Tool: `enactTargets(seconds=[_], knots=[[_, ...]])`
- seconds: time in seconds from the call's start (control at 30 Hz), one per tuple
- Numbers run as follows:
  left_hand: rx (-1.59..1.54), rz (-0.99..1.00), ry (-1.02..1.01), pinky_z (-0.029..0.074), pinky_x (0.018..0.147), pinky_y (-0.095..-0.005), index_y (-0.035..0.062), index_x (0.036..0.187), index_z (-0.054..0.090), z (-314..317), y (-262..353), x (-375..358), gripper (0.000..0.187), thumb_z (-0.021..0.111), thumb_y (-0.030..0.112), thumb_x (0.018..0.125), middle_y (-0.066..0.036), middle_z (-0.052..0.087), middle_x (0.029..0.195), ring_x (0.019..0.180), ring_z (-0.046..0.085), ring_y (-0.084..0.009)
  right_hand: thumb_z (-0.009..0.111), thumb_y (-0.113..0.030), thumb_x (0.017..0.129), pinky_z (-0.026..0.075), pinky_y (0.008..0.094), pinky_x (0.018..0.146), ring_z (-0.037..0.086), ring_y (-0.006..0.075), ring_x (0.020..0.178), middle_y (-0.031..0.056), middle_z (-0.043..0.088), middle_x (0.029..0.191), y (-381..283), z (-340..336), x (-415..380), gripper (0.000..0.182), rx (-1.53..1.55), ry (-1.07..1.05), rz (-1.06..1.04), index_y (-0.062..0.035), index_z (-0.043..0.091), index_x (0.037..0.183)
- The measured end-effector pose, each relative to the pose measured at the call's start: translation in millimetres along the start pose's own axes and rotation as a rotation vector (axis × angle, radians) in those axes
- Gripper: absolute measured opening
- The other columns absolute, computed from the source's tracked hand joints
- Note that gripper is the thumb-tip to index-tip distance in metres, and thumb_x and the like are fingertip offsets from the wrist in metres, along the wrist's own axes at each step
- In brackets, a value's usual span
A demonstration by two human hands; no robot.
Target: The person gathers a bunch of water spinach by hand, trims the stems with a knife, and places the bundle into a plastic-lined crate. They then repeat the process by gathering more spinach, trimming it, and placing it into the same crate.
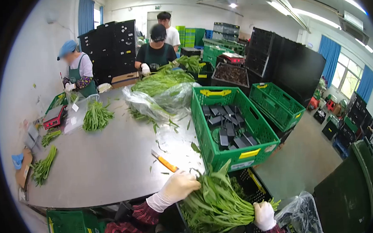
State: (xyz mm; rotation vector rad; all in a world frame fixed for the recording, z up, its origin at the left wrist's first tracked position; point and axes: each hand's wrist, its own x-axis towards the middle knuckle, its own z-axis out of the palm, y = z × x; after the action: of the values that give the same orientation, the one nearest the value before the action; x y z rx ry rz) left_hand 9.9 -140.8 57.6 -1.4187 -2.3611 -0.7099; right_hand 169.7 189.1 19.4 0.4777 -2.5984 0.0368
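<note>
Right hand (264, 215) clamped around stem end of leafy greens bunch (215, 202), lower centre of frame. Left hand (179, 186) rests flat, fingers closed, on leaf end. Bunch lies over black crate (252, 185) beside table (108, 159). Step judged: gathering bunch. Orange-handled knife (165, 161) lies near left hand.

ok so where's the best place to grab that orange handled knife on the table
Take the knife by its orange handle, the end nearer the person, coming from above. It lies flat on the steel table with the blade pointing away, just beyond the left hand.
</note>
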Motion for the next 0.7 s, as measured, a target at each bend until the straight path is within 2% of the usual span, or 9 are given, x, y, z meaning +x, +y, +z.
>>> enactTargets(seconds=[0.03, 0.1, 0.2, 0.33, 0.47, 0.5, 0.57, 0.67, 0.7], knots=[[0.017, 0.01, 0.01, 0.046, 0.075, -0.0366, 0.0095, 0.094, 0.069, -2, -17, -4, 0.018, 0.069, 0.016, 0.077, -0.008, 0.061, 0.083, 0.081, 0.059, -0.0292, 0.055, -0.006, 0.07, 0.042, 0.0381, 0.058, 0.052, 0.0282, 0.067, 0.0115, 0.049, 0.071, -1, -5, 6, 0.01, -0.051, -0.07, 0.039, -0.0021, 0.054, 0.08], [0.329, -0.583, -0.03, 0.046, 0.081, -0.0352, 0.0074, 0.089, 0.069, -11, -45, -13, 0.016, 0.068, 0.019, 0.079, -0.008, 0.064, 0.087, 0.087, 0.06, -0.0293, 0.054, -0.009, 0.072, 0.041, 0.0373, 0.056, 0.051, 0.0262, 0.064, 0.0094, 0.047, 0.069, 16, 8, 4, 0.006, -0.139, -0.189, 0.063, -0.0061, 0.049, 0.074], [-0.424, -0.596, -0.013, 0.041, 0.097, -0.0337, 0.0074, 0.111, 0.065, -22, -6, 5, 0.033, 0.067, 0.017, 0.08, -0.011, 0.063, 0.114, 0.109, 0.057, -0.0252, 0.063, -0.022, 0.07, 0.046, 0.0428, 0.06, 0.057, 0.0335, 0.069, 0.015, 0.055, 0.073, 19, 26, -3, 0.021, -0.221, -0.32, -0.019, -0.0045, 0.054, 0.078], [-0.832, -0.12, -0.338, 0.03, 0.109, -0.0331, 0.0096, 0.145, 0.03, 31, 66, 41, 0.079, 0.07, 0.024, 0.078, -0.015, 0.046, 0.139, 0.133, 0.037, -0.0243, 0.058, -0.011, 0.067, 0.042, 0.0393, 0.054, 0.055, 0.0274, 0.06, 0.0129, 0.052, 0.067, -33, 14, 38, 0.011, -0.133, -0.069, -0.205, -0.005, 0.055, 0.076], [-0.755, -0.142, -0.284, 0.048, 0.088, -0.0344, 0.0203, 0.148, 0.021, 66, 98, 26, 0.093, 0.071, 0.02, 0.07, -0.025, 0.058, 0.12, 0.102, 0.063, -0.0287, 0.063, -0.016, 0.064, 0.042, 0.0399, 0.046, 0.055, 0.0279, 0.047, 0.0122, 0.055, 0.052, -38, 36, 45, 0.011, 0.284, -0.075, -0.246, -0.0082, 0.061, 0.057], [-0.595, -0.181, -0.274, 0.05, 0.069, -0.0392, 0.0268, 0.148, 0.023, 103, 87, 10, 0.087, 0.068, 0.022, 0.073, -0.025, 0.064, 0.09, 0.076, 0.066, -0.0315, 0.063, -0.016, 0.064, 0.042, 0.0399, 0.046, 0.056, 0.0287, 0.047, 0.0125, 0.056, 0.054, -34, 58, 35, 0.009, 0.325, -0.227, -0.23, -0.0083, 0.062, 0.059], [-0.544, -0.255, -0.345, 0.049, 0.067, -0.0391, 0.0289, 0.148, 0.023, 96, 86, 6, 0.085, 0.065, 0.021, 0.075, -0.025, 0.063, 0.086, 0.074, 0.066, -0.0317, 0.063, -0.014, 0.063, 0.045, 0.0405, 0.048, 0.058, 0.0302, 0.05, 0.0133, 0.058, 0.056, -38, 64, 35, 0.007, 0.263, -0.46, -0.23, -0.0077, 0.064, 0.062], [-0.491, -0.389, -0.489, 0.05, 0.068, -0.038, 0.0319, 0.147, 0.024, 40, 95, 17, 0.079, 0.059, 0.018, 0.078, -0.025, 0.063, 0.09, 0.075, 0.066, -0.032, 0.061, -0.01, 0.064, 0.047, 0.042, 0.052, 0.059, 0.0328, 0.055, 0.0158, 0.058, 0.061, -55, 30, 53, 0.009, 0.425, -0.274, -0.251, -0.0029, 0.061, 0.068], [-0.547, -0.556, -0.709, 0.041, 0.087, -0.0353, 0.0229, 0.148, 0.021, 20, 93, 25, 0.082, 0.063, 0.02, 0.077, -0.022, 0.054, 0.114, 0.101, 0.055, -0.0291, 0.06, -0.009, 0.065, 0.047, 0.0424, 0.054, 0.058, 0.0342, 0.059, 0.0173, 0.058, 0.066, -55, 23, 58, 0.013, 0.389, -0.192, -0.226, -0.0012, 0.059, 0.074]])
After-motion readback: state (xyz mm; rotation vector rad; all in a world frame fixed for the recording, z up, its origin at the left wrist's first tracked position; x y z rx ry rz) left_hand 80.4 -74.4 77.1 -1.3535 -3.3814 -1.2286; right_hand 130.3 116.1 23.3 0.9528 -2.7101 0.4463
